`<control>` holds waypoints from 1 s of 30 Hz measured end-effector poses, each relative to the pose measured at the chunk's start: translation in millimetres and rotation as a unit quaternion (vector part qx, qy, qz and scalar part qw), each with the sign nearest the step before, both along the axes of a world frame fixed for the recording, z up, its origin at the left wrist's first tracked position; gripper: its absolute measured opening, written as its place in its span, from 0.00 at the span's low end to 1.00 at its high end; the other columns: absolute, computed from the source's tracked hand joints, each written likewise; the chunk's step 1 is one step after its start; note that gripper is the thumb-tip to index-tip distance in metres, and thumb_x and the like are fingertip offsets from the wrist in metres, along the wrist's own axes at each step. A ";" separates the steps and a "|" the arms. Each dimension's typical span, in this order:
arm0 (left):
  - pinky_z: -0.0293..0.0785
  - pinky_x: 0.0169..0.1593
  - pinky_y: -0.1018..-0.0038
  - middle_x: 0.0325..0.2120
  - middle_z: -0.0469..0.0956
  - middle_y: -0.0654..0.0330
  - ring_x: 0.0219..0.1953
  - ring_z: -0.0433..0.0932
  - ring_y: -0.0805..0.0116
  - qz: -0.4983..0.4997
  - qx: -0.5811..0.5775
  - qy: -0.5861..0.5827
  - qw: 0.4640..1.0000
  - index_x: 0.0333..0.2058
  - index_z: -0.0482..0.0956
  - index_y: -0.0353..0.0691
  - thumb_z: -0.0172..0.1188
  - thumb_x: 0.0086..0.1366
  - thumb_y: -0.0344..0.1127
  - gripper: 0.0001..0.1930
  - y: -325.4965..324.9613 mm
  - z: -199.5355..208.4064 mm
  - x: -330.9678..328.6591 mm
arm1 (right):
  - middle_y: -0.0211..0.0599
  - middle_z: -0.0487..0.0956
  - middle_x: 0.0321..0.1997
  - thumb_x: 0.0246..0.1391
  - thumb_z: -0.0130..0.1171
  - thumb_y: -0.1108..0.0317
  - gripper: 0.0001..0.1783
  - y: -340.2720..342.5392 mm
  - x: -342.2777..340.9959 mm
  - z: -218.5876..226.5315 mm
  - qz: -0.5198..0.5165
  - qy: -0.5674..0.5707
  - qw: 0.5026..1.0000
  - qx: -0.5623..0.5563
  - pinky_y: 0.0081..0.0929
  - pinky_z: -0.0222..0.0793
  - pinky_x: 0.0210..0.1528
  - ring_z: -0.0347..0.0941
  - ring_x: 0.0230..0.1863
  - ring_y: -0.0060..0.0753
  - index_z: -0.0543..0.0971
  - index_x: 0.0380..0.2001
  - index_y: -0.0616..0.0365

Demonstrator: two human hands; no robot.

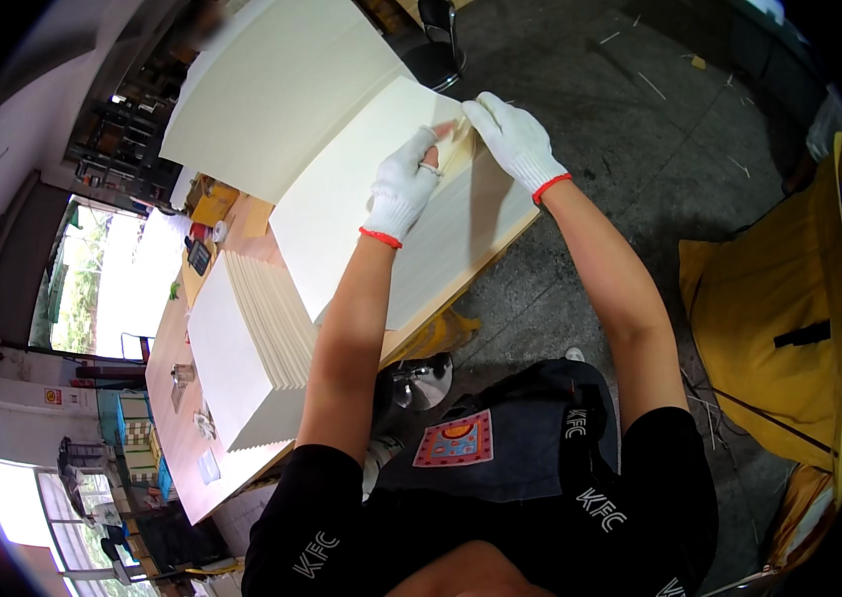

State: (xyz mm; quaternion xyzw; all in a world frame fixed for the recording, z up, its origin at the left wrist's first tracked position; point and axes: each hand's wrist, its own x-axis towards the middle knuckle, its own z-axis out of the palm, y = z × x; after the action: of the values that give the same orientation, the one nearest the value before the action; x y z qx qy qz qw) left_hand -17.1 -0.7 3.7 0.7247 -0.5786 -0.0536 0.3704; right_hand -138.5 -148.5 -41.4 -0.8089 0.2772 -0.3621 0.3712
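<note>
Both my hands wear white knit gloves with red cuffs at the far right corner of a thick stack of large white sheets [331,234]. My left hand [404,187] rests at the top sheet's edge, its bare thumb and forefinger tips poking out of the glove and held apart. With bent fingers, my right hand [515,141] grips the corner edge of the sheets. Between the hands the side of the stack looks cream-yellow, and its layers run down toward me. How many sheets the right fingers hold is hidden.
A tall curved stack of pale boards [277,95] stands behind on the left. Nearer, another white stack [252,348] fans in steps on the wooden table [167,373], beside a calculator [198,257]. Right, a yellow fabric bag [769,308] stands on the floor; a black chair [433,55] is beyond.
</note>
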 end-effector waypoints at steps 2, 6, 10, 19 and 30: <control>0.74 0.43 0.74 0.33 0.80 0.58 0.34 0.76 0.72 0.007 0.070 0.022 0.997 0.56 0.78 0.44 0.54 0.70 0.32 0.17 0.4 5.8 -0.2 | 0.51 0.80 0.30 0.67 0.38 0.38 0.29 -0.6 0.2 -1.2 0.000 -0.002 1.000 0.001 0.52 0.68 0.40 0.77 0.37 0.58 0.73 0.34 0.54; 0.75 0.37 0.70 0.30 0.82 0.54 0.26 0.80 0.68 0.056 0.143 0.037 0.987 0.51 0.81 0.46 0.63 0.66 0.36 0.15 1.0 19.0 -13.1 | 0.51 0.80 0.30 0.67 0.37 0.39 0.29 -0.4 -0.7 -0.9 0.002 0.000 1.000 0.005 0.52 0.68 0.40 0.77 0.37 0.58 0.73 0.35 0.54; 0.75 0.35 0.71 0.28 0.81 0.56 0.23 0.79 0.70 0.045 0.108 0.035 0.993 0.51 0.80 0.46 0.66 0.64 0.37 0.17 1.0 14.6 -10.5 | 0.51 0.80 0.31 0.67 0.37 0.39 0.29 0.7 -0.8 -0.4 0.002 0.002 1.000 0.007 0.51 0.68 0.40 0.77 0.37 0.57 0.74 0.35 0.54; 0.76 0.44 0.69 0.35 0.83 0.51 0.37 0.81 0.61 0.010 -0.034 -0.042 0.998 0.52 0.79 0.45 0.55 0.71 0.37 0.14 -0.6 -8.7 5.6 | 0.50 0.80 0.32 0.65 0.39 0.36 0.31 4.0 -4.8 7.8 0.013 0.005 1.000 0.016 0.49 0.68 0.40 0.77 0.37 0.56 0.74 0.35 0.56; 0.75 0.35 0.70 0.30 0.81 0.55 0.23 0.79 0.70 0.051 0.123 0.037 0.990 0.50 0.80 0.45 0.68 0.63 0.37 0.17 1.5 18.3 -14.1 | 0.52 0.80 0.30 0.66 0.40 0.37 0.31 -0.3 -0.5 0.7 0.002 0.002 1.000 0.018 0.49 0.68 0.41 0.78 0.37 0.58 0.74 0.35 0.56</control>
State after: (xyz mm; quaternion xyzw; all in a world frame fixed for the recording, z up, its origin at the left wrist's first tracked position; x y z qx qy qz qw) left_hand -31.2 0.8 22.0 0.7911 -0.5153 -0.1326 0.3017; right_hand -139.1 -148.8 -40.7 -0.8036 0.2826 -0.3545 0.3855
